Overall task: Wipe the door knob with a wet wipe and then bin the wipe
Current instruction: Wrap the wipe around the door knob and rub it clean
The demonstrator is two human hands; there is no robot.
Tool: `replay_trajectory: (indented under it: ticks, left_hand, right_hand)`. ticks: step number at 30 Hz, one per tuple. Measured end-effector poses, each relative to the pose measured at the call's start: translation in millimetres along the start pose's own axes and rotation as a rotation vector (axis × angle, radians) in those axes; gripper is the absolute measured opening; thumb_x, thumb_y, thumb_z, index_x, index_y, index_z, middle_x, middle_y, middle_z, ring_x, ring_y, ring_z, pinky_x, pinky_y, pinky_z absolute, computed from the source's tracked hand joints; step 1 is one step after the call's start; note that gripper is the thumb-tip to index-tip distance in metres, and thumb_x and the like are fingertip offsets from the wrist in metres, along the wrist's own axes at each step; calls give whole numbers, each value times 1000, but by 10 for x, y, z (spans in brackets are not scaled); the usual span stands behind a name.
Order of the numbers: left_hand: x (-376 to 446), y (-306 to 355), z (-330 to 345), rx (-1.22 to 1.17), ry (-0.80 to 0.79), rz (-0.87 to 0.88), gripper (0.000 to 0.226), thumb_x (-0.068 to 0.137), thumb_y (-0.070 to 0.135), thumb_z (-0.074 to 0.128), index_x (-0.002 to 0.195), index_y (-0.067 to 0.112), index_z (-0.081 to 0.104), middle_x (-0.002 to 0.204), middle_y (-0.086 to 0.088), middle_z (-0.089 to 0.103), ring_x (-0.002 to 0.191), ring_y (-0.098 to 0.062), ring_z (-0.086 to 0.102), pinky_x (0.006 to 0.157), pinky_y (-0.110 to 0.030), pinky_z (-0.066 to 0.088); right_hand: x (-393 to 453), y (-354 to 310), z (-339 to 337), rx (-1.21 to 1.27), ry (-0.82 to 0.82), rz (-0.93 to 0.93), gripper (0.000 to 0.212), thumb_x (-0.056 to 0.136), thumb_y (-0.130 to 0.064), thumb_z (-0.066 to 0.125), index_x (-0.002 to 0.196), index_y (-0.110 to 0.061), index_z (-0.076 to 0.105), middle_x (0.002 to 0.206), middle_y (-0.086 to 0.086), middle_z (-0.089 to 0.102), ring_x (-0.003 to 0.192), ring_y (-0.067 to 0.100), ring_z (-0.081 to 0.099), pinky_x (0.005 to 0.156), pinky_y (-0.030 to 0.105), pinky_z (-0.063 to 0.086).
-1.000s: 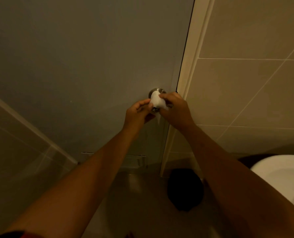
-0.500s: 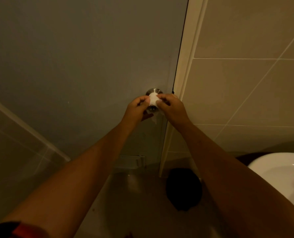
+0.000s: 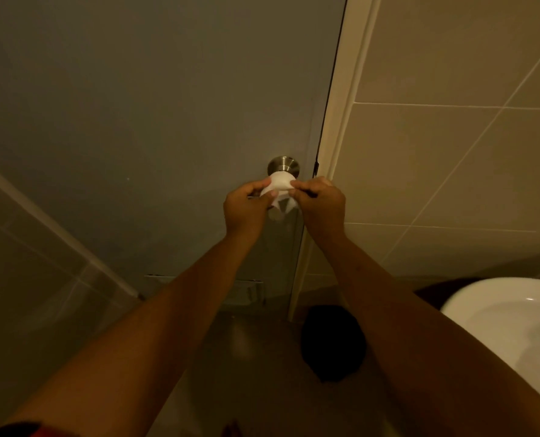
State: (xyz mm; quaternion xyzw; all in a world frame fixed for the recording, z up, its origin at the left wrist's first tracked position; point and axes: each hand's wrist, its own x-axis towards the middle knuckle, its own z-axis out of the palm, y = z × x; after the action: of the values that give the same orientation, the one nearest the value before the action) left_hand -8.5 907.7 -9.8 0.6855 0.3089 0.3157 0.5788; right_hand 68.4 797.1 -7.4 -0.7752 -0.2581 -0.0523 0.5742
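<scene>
White wet wipe (image 3: 279, 186), draped over the front of the metal door knob (image 3: 283, 165) slightly above frame centre, with loose folds hanging below at 6 o'clock of the knob. Only the brushed rose and neck of the knob show above the wipe; the ball itself is covered. Left hand (image 3: 246, 208), at 8 o'clock of the knob, pinches the wipe's left edge between thumb and fingers; right hand (image 3: 320, 205), at 4 o'clock, pinches the right edge, so that both hands are closed on the same sheet and stretch it across the knob. Both bare forearms run from the lower corners of the frame up to the hands. Grey door (image 3: 152, 121) fills the field from 9 to 12 o'clock, its latch edge just right of the knob, meeting a cream door frame (image 3: 341, 121) at 1 o'clock. Beige wall tiles (image 3: 451, 152) occupy the region from 1 to 3 o'clock. White basin (image 3: 498, 313), seen in part, sits at 4 o'clock near the right forearm. Dark rounded object (image 3: 328, 345) rests on the floor (image 3: 256, 357) at 5 o'clock between the forearms; whether it is the bin cannot be told in the dim light.
</scene>
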Motion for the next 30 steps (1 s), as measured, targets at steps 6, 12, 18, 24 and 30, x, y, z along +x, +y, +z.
replay_trajectory:
  ticks: [6,12,18,24,30]
  left_hand:
    - [-186,-105,-185,146,-76,-53,25,78,7,75,103,4,73,102,-13,74,89,-22,70,85,-39,59]
    - [-207,236,-237,248,-112,16,21,80,14,75,100,8,76,90,-5,73,74,-10,64,67,-13,48]
    - [-117,597,-265,368,-196,25,17,81,26,74,87,10,73,76,-1,68,66,-10,61,62,-21,50]
    - [-104,797,-271,302,-255,-25,17,79,14,75,95,8,75,89,-7,71,79,-19,65,74,-29,51]
    - [-219,819,-233,409,-314,-64,21,79,16,75,99,9,74,101,-3,70,89,-18,64,78,-29,51]
  right_hand:
    - [-257,24,-92,-106,-194,37,10,83,-9,68,91,-5,72,88,10,67,80,21,63,78,35,56]
    - [-142,-196,-297,-129,-263,32,13,90,-15,61,98,-11,70,88,-1,57,75,10,56,72,26,51]
    - [146,-379,-483,-205,-306,57,15,90,-22,63,96,-11,72,85,2,65,67,5,54,59,18,39]
    - [245,-401,-651,-166,-338,146,14,86,-21,68,92,-9,73,91,10,70,83,24,64,78,38,55]
    - [188,-393,-869,-80,-373,275,13,82,-16,73,92,-8,74,86,9,69,69,22,65,63,37,59]
